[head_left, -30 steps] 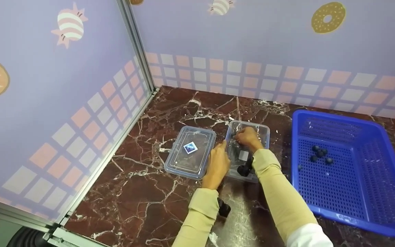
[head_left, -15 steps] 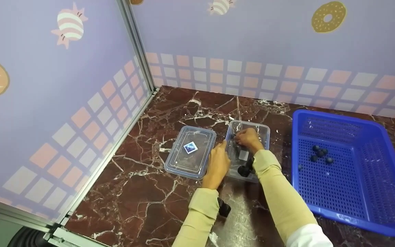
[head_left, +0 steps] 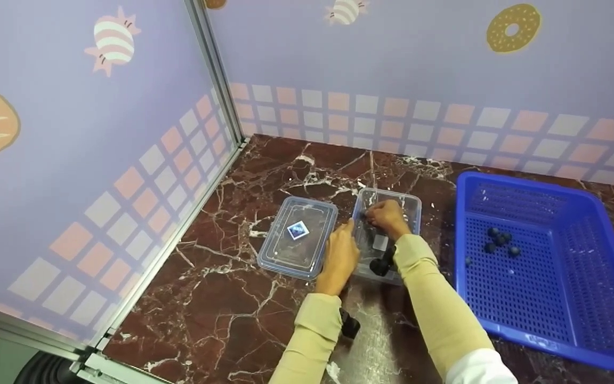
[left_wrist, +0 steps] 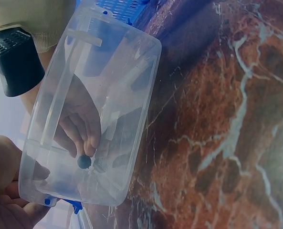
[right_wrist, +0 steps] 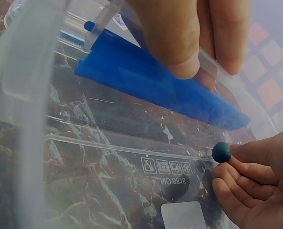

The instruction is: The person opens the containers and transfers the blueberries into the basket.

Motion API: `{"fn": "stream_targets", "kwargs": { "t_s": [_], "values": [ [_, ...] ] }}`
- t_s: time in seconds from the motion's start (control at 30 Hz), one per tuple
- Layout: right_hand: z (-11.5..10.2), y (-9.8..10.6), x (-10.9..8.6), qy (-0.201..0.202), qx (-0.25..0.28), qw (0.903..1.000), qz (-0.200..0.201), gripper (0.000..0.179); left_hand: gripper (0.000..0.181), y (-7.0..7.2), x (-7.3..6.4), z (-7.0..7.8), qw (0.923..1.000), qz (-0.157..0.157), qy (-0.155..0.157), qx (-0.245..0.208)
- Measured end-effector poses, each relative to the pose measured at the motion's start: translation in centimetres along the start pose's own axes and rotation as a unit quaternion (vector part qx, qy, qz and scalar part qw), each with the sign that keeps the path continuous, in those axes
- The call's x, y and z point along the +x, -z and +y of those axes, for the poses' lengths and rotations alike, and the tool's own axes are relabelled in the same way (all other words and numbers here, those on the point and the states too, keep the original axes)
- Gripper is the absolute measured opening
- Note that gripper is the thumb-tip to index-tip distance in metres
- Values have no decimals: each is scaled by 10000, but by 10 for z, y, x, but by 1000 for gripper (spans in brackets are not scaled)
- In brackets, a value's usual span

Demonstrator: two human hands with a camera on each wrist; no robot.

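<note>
A clear plastic food box stands on the table with its top uncovered. My left hand grips its left side, the thumb over the rim and fingers outside, as the right wrist view shows. Reaching down into the box, my right hand pinches a small round dark-blue berry, apparently a blueberry, between thumb and fingertips. The left wrist view shows the same berry through the clear wall, low in the box. Whether it touches the bottom, I cannot tell.
Left of the box lies its clear lid with a blue diamond sticker. At the right, a blue perforated basket holds several more blueberries. Patterned wall panels border the marbled table at the back and left.
</note>
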State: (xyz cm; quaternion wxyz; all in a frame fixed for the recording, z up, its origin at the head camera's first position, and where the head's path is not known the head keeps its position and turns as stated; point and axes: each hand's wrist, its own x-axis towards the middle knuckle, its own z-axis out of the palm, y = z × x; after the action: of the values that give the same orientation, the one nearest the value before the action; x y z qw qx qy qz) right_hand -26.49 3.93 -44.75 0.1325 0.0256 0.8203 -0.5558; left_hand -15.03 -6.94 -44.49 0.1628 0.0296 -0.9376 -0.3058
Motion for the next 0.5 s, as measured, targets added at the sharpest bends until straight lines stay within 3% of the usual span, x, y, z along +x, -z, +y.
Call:
{"fn": "stream_targets", "kwargs": {
  "t_s": [0.3, 0.5],
  "values": [
    [2, -1, 3, 256, -1074, 9939, 39, 20, 44, 1, 0, 0, 10000, 3, 1, 14],
    [0, -3, -2, 398, -1210, 9918, 44, 17, 43, -2, 0, -1, 9996, 169, -193, 150]
  ]
}}
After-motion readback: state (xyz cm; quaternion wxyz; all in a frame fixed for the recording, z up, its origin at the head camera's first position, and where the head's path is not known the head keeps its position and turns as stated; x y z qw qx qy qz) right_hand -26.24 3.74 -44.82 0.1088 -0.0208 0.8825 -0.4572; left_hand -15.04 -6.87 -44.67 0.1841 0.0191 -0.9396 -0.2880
